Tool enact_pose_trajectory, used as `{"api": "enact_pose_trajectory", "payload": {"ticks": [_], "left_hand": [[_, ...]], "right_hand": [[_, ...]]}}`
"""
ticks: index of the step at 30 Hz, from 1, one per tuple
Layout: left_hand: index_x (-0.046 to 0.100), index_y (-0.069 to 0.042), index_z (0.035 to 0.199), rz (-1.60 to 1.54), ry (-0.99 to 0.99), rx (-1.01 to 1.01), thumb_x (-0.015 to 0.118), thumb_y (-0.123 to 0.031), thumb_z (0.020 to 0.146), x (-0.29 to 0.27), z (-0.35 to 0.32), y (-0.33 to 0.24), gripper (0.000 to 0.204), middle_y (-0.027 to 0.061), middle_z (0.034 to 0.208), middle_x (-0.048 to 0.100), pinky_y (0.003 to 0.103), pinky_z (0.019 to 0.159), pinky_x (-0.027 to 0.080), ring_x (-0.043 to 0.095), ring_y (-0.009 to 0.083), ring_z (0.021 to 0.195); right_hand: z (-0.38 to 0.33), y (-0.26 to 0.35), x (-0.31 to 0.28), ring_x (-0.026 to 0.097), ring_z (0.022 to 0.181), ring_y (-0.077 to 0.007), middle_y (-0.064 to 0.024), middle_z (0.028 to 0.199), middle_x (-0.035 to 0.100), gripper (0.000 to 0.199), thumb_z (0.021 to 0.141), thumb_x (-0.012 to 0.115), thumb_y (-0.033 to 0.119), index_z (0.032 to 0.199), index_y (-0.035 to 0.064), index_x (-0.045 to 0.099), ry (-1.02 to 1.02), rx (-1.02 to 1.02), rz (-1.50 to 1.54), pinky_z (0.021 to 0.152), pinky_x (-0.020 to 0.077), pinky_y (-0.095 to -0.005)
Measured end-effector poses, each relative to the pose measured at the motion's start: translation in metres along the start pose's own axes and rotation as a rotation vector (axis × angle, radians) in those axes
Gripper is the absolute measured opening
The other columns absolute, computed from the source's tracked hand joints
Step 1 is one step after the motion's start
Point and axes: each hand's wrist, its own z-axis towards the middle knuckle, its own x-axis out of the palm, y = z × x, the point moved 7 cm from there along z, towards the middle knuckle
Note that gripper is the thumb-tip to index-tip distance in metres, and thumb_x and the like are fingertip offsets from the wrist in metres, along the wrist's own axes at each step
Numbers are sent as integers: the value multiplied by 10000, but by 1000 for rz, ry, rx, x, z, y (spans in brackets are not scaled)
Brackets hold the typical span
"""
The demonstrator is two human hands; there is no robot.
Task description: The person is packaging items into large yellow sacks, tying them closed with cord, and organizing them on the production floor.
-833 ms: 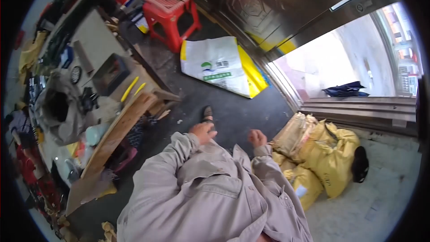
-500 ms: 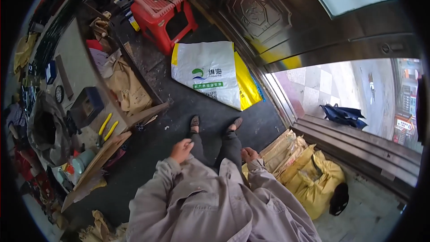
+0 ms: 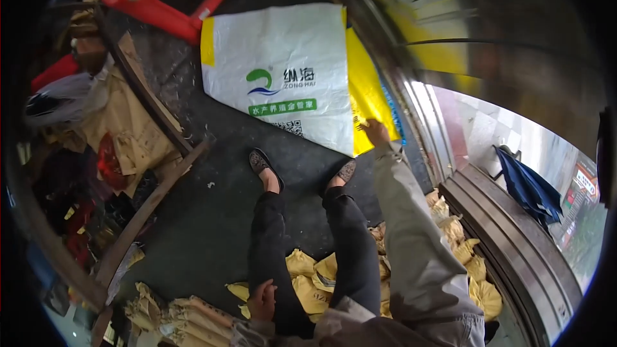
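Your left hand (image 3: 262,300) rests against your left thigh near the lower edge, fingers loosely curled and holding nothing. Around your legs lie small yellow-brown paper packets (image 3: 312,277), heaped on the floor (image 3: 212,218) and running right toward the metal door track (image 3: 514,244). The floor is dark, worn concrete with pale specks. Your feet, in dark slip-on shoes (image 3: 260,162), stand near the middle. Your right arm stretches forward; your right hand (image 3: 375,132) touches the lower edge of the white and yellow woven sack (image 3: 289,71), which lies flat on the floor just beyond your feet. Whether the fingers pinch it or only press on it, you cannot tell. To the left, a wooden bench (image 3: 148,154) carries crumpled brown bags. Farther off stands a red plastic stool (image 3: 167,0). A folded blue umbrella (image 3: 530,186) lies outside the doorway.
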Motion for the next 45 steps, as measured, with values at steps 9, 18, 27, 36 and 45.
{"api": "enact_pose_trajectory", "payload": {"ticks": [9,18,27,36,45], "left_hand": [[514,-47,1093,-70,-75,-296,502,-197,848,-10,20,49,288,71,888,533,300,669,400,457,145,765],[575,17,939,-56,-263,314,507,-104,811,-54,66,-130,189,106,706,596,267,565,452,560,179,607],[527,-5,1013,807,-98,1631,597,-401,702,-59,-45,-488,509,109,924,567,439,951,268,524,271,903],[552,-21,933,1202,158,817,621,-425,684,-82,-25,-298,479,105,681,565,405,643,454,542,261,567],[296,-91,1259,-614,33,244,490,-297,837,-140,1,-298,508,138,1053,511,315,597,483,567,207,832]], "right_hand": [[130,1,72,521,987,-230,-198,1063,545,693,670,667,388,1117,-94,450,74,289,508,831,408,-316],[-74,228,-145,500,555,-200,-95,639,506,73,691,599,60,727,30,543,-144,-504,661,483,378,-282],[-236,333,-237,460,496,-136,14,607,385,381,565,563,155,945,154,592,-51,-899,-27,413,377,-283],[-263,306,-272,498,545,-209,-37,638,486,374,565,599,14,932,81,621,-414,-407,189,467,403,-282],[-316,329,-306,568,722,-161,-65,870,576,373,572,594,60,939,121,617,-354,-999,170,616,453,-232]]}}
